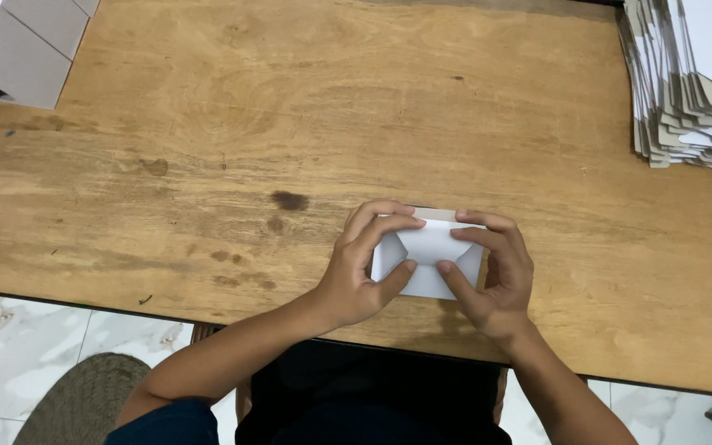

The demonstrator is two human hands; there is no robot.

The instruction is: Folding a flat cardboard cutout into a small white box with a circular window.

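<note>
Both hands, left hand (360, 276) and right hand (496, 276), pinch the small white folded cardboard box (428, 255); uneven thumb pressure could crease its flaps.

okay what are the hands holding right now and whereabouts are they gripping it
Both hands hold one small white cardboard box over the wooden table. The left hand grips its left end, the right hand its right end, thumbs pressing on the near folded flaps.
</note>
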